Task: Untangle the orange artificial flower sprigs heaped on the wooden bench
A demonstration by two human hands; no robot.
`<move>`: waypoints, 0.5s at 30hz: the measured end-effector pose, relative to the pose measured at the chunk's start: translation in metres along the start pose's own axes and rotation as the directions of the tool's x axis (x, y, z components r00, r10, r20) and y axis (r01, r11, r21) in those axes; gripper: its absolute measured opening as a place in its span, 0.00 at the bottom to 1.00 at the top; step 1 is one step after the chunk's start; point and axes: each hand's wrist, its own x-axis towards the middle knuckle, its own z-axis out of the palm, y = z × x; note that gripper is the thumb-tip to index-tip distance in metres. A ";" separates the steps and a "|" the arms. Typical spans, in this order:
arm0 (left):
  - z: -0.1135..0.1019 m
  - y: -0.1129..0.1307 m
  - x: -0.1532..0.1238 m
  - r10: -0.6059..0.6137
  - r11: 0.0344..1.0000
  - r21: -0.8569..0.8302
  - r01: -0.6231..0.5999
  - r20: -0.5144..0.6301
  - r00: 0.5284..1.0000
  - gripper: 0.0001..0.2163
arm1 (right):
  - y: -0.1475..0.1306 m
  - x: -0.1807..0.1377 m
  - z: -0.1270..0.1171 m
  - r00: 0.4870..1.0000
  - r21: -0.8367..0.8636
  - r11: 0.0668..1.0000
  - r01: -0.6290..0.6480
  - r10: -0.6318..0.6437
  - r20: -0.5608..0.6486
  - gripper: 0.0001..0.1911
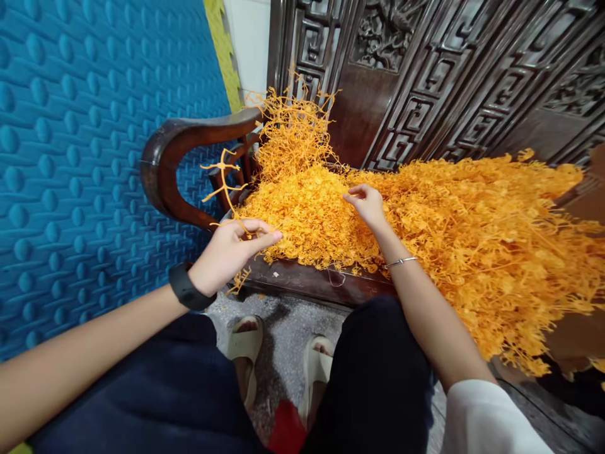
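Note:
My left hand (231,246), with a black band at the wrist, is closed round a thin orange branched plastic stem (223,183). The stem sticks up above the fingers, its short side twigs bare. Over the middle of a dark wooden bench (307,282), my right hand (368,205) has thumb and fingers pinched together; whatever they hold is too small to make out. Just below and left of it lies a mound of small orange plastic pieces (307,211). Behind that mound rises a tangle of bare orange stems (295,135).
A large heap of fuller orange sprigs (486,239) spreads over the bench's right side. The curved wooden armrest (158,151) stands at the left, beside a blue textured mat (94,157). Carved dark panelling (368,113) forms the back. A red thing (287,429) lies on the floor.

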 end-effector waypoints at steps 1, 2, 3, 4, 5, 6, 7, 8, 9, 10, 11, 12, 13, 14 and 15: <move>0.000 0.000 0.000 -0.014 1.000 -0.021 0.014 0.002 1.000 0.09 | -0.003 -0.002 -0.001 1.000 -0.022 1.000 0.022 -0.023 -0.013 0.13; 0.001 0.001 0.000 -0.027 0.999 -0.047 0.027 0.002 1.000 0.09 | -0.007 -0.004 -0.002 0.999 -0.029 0.998 0.048 -0.049 -0.017 0.12; 0.002 0.002 0.000 -0.038 0.996 -0.077 0.038 0.000 0.999 0.08 | -0.014 -0.008 -0.003 0.997 -0.019 0.997 0.075 -0.075 -0.004 0.11; 0.002 0.002 0.000 -0.047 0.993 -0.107 0.046 -0.005 0.999 0.08 | -0.021 -0.013 -0.002 0.995 0.008 0.995 0.101 -0.101 0.028 0.10; 0.003 0.003 0.000 -0.049 0.990 -0.130 0.047 -0.012 0.999 0.08 | -0.031 -0.020 -0.001 0.989 0.044 0.992 0.121 -0.124 0.082 0.09; 0.003 0.003 0.000 -0.044 0.989 -0.141 0.041 -0.021 0.999 0.08 | -0.041 -0.029 0.003 0.977 0.083 0.987 0.135 -0.147 0.155 0.09; 0.003 0.004 0.000 -0.037 0.989 -0.146 0.032 -0.028 0.999 0.08 | -0.052 -0.041 0.007 0.953 0.128 0.983 0.134 -0.163 0.255 0.11; 0.003 0.004 0.001 -0.031 0.989 -0.145 0.027 -0.031 0.999 0.09 | -0.064 -0.054 0.013 0.915 0.167 0.979 0.120 -0.174 0.363 0.13; 0.002 0.004 0.001 -0.025 0.989 -0.145 0.020 -0.029 0.999 0.09 | -0.075 -0.069 0.019 0.863 0.205 0.974 0.097 -0.185 0.469 0.15; 0.002 0.005 0.002 -0.019 0.989 -0.149 0.015 -0.021 1.000 0.09 | -0.085 -0.083 0.027 0.779 0.274 0.961 0.029 -0.193 0.596 0.14; 0.001 0.004 0.002 -0.015 0.987 -0.159 0.013 -0.011 1.000 0.09 | -0.094 -0.098 0.034 0.730 0.336 0.941 -0.032 -0.208 0.651 0.13; 0.001 0.004 0.003 -0.014 0.984 -0.175 0.013 -0.007 1.000 0.09 | -0.102 -0.111 0.041 0.708 0.375 0.924 -0.072 -0.217 0.671 0.13; 0.000 0.004 0.004 -0.015 0.980 -0.197 0.014 -0.006 1.000 0.09 | -0.108 -0.122 0.046 0.708 0.396 0.912 -0.104 -0.211 0.674 0.12; 0.000 0.003 0.004 -0.018 0.975 -0.221 0.015 -0.008 1.000 0.09 | -0.112 -0.130 0.051 0.727 0.410 0.904 -0.123 -0.199 0.658 0.13; -0.001 0.003 0.004 -0.024 0.970 -0.242 0.020 -0.015 1.000 0.10 | -0.114 -0.137 0.055 0.747 0.413 0.901 -0.132 -0.183 0.639 0.14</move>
